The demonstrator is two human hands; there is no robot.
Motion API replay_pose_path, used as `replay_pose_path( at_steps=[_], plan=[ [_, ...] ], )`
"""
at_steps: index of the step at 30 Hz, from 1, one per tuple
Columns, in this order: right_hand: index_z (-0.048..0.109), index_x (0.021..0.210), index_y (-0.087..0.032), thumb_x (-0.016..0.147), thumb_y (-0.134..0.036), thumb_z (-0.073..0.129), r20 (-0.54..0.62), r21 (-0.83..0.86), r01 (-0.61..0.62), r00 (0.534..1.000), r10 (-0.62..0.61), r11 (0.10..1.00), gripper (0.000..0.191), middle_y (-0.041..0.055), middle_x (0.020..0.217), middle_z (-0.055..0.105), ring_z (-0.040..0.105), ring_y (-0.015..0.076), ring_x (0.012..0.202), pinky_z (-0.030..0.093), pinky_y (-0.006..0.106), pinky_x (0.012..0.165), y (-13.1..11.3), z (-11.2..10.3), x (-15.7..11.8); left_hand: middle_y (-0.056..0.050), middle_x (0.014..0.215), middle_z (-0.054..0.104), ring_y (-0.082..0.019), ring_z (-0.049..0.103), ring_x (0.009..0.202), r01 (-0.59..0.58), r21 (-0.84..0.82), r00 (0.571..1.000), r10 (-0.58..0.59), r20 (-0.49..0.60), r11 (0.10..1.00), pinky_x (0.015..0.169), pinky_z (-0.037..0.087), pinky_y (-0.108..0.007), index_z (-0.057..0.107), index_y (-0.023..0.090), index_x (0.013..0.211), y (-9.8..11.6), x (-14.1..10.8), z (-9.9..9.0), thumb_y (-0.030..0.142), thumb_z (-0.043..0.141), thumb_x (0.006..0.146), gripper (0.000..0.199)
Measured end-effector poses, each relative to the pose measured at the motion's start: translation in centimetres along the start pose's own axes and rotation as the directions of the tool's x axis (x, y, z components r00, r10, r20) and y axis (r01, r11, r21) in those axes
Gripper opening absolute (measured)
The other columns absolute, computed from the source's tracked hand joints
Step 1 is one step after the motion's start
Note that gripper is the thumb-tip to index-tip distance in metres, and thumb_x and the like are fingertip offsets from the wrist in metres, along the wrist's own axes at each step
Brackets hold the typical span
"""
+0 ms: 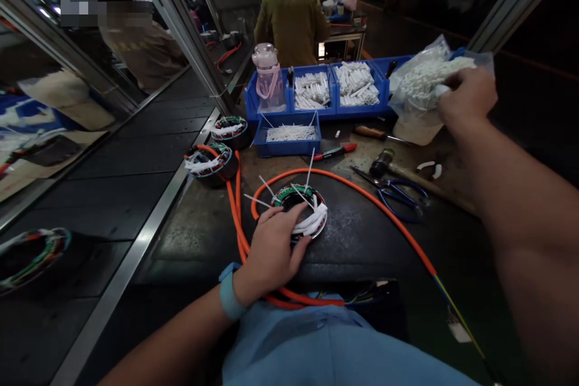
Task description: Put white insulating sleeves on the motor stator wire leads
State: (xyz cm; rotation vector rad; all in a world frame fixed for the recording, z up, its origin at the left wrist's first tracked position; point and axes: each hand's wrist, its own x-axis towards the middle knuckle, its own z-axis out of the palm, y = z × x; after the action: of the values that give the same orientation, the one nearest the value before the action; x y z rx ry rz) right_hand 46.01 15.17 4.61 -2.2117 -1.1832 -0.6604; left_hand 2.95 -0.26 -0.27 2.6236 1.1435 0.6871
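Note:
A ring-shaped part (312, 227) wound with wires, with white sleeves and several upright cable ties, lies on the dark bench in front of me. My left hand (275, 241) rests on its near left side, thumb and fingers spread around the white sleeves. An orange cable (353, 176) loops around the part. At the upper right, my right hand (468, 96) is closed at a clear plastic bag (418, 81) of small white pieces, with a white piece at its fingertips.
Blue bins (312, 87) with white tubes and a pink bottle (268, 78) stand behind a blue tray (287, 143) of cable ties. Blue-handled pliers (400, 196), a hammer (420, 181) and a red marker (335, 152) lie rightward. More rings sit left; people are beyond.

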Motion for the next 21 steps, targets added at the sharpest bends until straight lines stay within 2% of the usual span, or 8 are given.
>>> replay_pose_path(
  at_steps=[2, 4, 6, 10, 14, 17, 19, 21],
  plan=[
    [0.066, 0.098, -0.015, 0.079, -0.025, 0.061, 0.056, 0.062, -0.093, 0.994, 0.090, 0.994, 0.022, 0.0109, 0.103, 0.064, 0.056, 0.0174, 0.090, 0.035, 0.030, 0.066, -0.3, -0.1, 0.1, -0.005, 0.097, 0.065, -0.020, 0.057, 0.094, 0.054, -0.053, 0.998, -0.053, 0.025, 0.997, 0.098, 0.036, -0.042, 0.037, 0.016, 0.131, 0.1, 0.1, -0.3, 0.020, 0.058, 0.078, 0.057],
    [0.062, 0.106, -0.015, 0.077, -0.024, 0.062, 0.054, 0.148, -0.167, 0.986, 0.160, 0.975, 0.030, 0.0093, 0.103, 0.065, 0.056, 0.0159, 0.091, 0.035, 0.029, 0.068, -0.6, -0.4, 0.0, -0.004, 0.095, 0.065, -0.020, 0.057, 0.093, 0.083, -0.085, 0.996, -0.080, 0.033, 0.993, 0.097, 0.036, -0.042, 0.038, 0.017, 0.130, 0.2, 0.2, -0.5, 0.018, 0.059, 0.077, 0.057],
    [0.060, 0.108, -0.015, 0.077, -0.023, 0.063, 0.038, 0.193, -0.174, 0.985, 0.170, 0.966, 0.033, 0.0084, 0.102, 0.065, 0.056, 0.0148, 0.093, 0.035, 0.029, 0.071, -0.7, -0.5, 0.1, -0.004, 0.096, 0.065, -0.020, 0.057, 0.094, 0.084, -0.093, 0.996, -0.081, 0.038, 0.992, 0.098, 0.035, -0.042, 0.039, 0.017, 0.129, 0.1, 0.3, -0.5, 0.018, 0.059, 0.076, 0.056],
    [0.067, 0.092, -0.008, 0.077, -0.020, 0.061, 0.086, 0.248, -0.173, 0.984, 0.156, 0.953, 0.021, 0.0130, 0.102, 0.064, 0.058, 0.0170, 0.095, 0.035, 0.032, 0.073, 0.1, 0.1, 1.3, -0.005, 0.099, 0.065, -0.019, 0.057, 0.096, 0.047, -0.071, 0.999, -0.046, 0.016, 0.996, 0.100, 0.034, -0.041, 0.039, 0.016, 0.129, -0.1, 0.2, -0.2, 0.019, 0.058, 0.078, 0.054],
    [0.058, 0.101, 0.003, 0.084, -0.028, 0.050, -0.114, 0.480, -0.032, 0.989, 0.099, 0.877, 0.036, 0.0204, 0.105, 0.061, 0.061, 0.0128, 0.088, 0.037, 0.029, 0.066, 0.6, -0.4, 1.5, -0.005, 0.102, 0.064, -0.019, 0.058, 0.095, 0.007, 0.006, 1.000, -0.007, -0.014, 1.000, 0.102, 0.031, -0.043, 0.043, 0.017, 0.126, 0.1, -0.2, 0.2, 0.021, 0.055, 0.080, 0.048],
    [0.048, 0.111, -0.003, 0.089, -0.034, 0.039, -0.208, 0.703, 0.207, 0.975, -0.082, 0.680, 0.039, 0.0146, 0.097, 0.065, 0.063, 0.0070, 0.073, 0.039, 0.025, 0.060, -0.7, -4.0, -2.8, -0.006, 0.105, 0.063, -0.019, 0.058, 0.097, 0.012, 0.032, 1.000, -0.011, -0.014, 0.999, 0.103, 0.030, -0.043, 0.044, 0.017, 0.125, 0.3, -0.2, 0.2, 0.022, 0.052, 0.082, 0.044],
    [0.050, 0.106, -0.009, 0.085, -0.029, 0.053, -0.234, 0.777, 0.310, 0.950, -0.206, 0.548, 0.029, 0.0103, 0.090, 0.067, 0.065, 0.0111, 0.077, 0.044, 0.025, 0.065, -2.0, -7.8, -8.1, -0.006, 0.104, 0.064, -0.019, 0.058, 0.097, 0.023, 0.021, 1.000, -0.023, -0.001, 1.000, 0.104, 0.030, -0.043, 0.043, 0.017, 0.126, 0.4, -0.2, 0.1, 0.021, 0.053, 0.081, 0.046],
    [0.055, 0.100, -0.016, 0.082, -0.017, 0.058, -0.180, 0.844, 0.323, 0.923, -0.341, 0.428, 0.019, 0.0080, 0.089, 0.067, 0.066, 0.0161, 0.083, 0.050, 0.029, 0.073, -3.2, -11.9, -14.5, -0.005, 0.101, 0.064, -0.019, 0.058, 0.096, 0.039, 0.002, 0.999, -0.039, 0.010, 0.999, 0.104, 0.030, -0.043, 0.042, 0.017, 0.128, 0.4, 0.0, 0.0, 0.021, 0.055, 0.080, 0.050]
  ],
)
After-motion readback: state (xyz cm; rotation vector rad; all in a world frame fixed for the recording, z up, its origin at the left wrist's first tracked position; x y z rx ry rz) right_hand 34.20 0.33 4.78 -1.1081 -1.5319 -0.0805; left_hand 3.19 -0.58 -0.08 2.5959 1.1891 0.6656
